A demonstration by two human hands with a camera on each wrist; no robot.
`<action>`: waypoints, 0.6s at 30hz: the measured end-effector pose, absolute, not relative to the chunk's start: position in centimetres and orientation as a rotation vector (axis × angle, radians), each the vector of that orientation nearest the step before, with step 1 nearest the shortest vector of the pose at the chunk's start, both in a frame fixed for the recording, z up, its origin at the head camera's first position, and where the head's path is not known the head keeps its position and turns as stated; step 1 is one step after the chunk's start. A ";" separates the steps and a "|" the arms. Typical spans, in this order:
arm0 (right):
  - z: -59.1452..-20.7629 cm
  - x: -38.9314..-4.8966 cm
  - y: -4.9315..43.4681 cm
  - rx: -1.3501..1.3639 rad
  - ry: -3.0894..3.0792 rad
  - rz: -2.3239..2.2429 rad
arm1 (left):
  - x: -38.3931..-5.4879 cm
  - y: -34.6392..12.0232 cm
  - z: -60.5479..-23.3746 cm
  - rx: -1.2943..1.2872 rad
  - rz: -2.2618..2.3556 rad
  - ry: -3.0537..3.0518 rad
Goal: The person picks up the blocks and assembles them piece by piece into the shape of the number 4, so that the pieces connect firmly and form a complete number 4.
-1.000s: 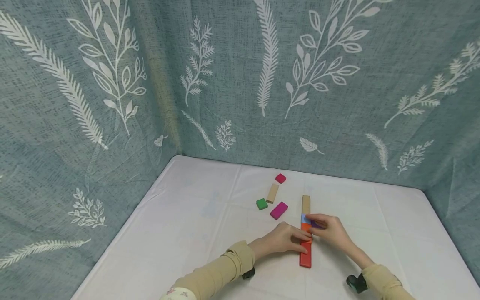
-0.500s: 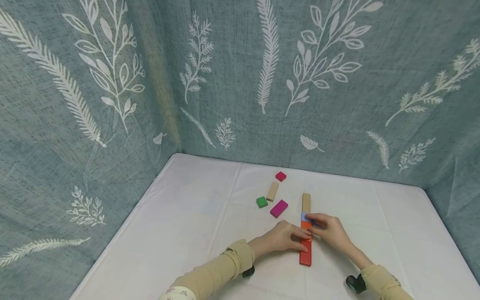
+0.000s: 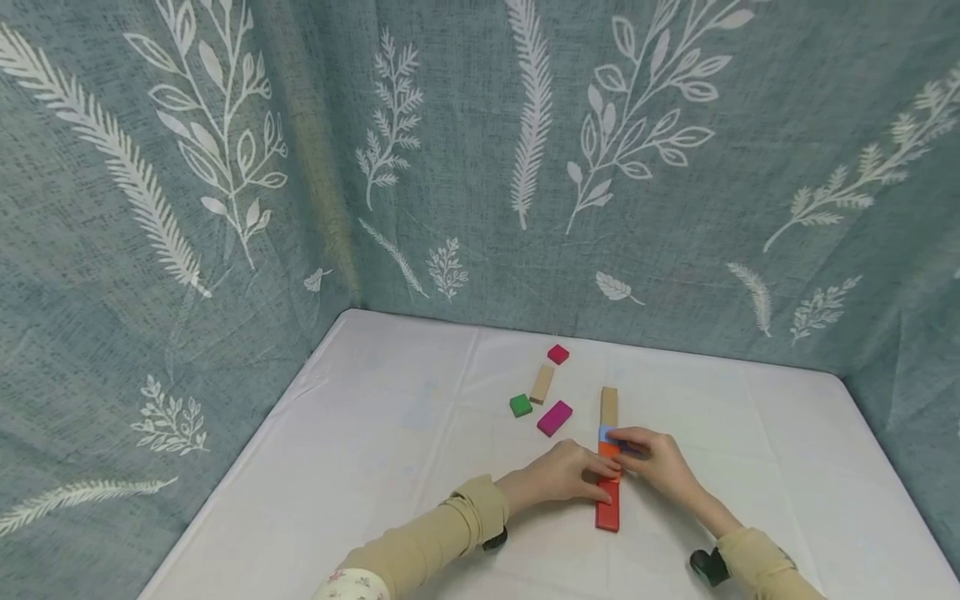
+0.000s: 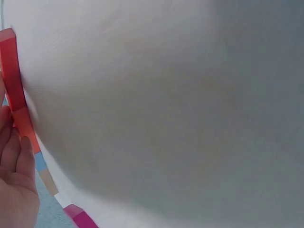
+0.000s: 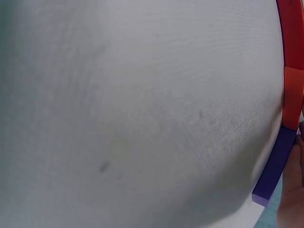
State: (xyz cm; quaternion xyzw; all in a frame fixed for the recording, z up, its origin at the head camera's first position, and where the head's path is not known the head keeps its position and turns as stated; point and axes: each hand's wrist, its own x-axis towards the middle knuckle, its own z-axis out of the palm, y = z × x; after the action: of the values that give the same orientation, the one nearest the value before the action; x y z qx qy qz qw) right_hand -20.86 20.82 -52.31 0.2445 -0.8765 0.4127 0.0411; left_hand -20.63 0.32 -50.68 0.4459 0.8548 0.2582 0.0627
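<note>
A straight row of wooden blocks runs away from me: a red block, an orange block, a light blue block and a plain wood block. My left hand comes from the left, fingertips resting over the orange block and thumb on the red one. Its other fingers lie beside the row in the left wrist view. On the right side, my right hand pinches a purple block alongside the row, its near end at the orange block. My fingers mostly hide this purple block in the head view.
Left of the row's far end lie a magenta block, a green block, another plain wood block and a small crimson block. A white cloth covers the table; patterned teal curtains stand around it.
The purple block, visible between my right fingers earlier, is now more covered by them and close against the row. Both hands otherwise stay in place; the view shifts slightly.
</note>
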 end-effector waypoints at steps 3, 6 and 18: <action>-52.3 -20.9 20.9 0.742 -2.701 1.265 | -20.7 0.4 -50.4 1.377 0.708 2.597; -52.3 -20.9 20.9 0.740 -2.715 1.263 | -20.7 0.6 -50.0 1.405 0.632 2.611; -52.4 -20.9 20.9 0.747 -2.696 1.239 | -20.4 1.2 -49.0 1.513 0.350 2.687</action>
State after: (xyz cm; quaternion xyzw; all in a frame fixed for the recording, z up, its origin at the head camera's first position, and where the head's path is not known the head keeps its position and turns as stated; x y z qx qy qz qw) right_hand -20.90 20.88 -52.45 0.2439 -0.8804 0.4047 0.0412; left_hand -20.36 1.17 -49.03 0.4875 0.8656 0.1126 0.0191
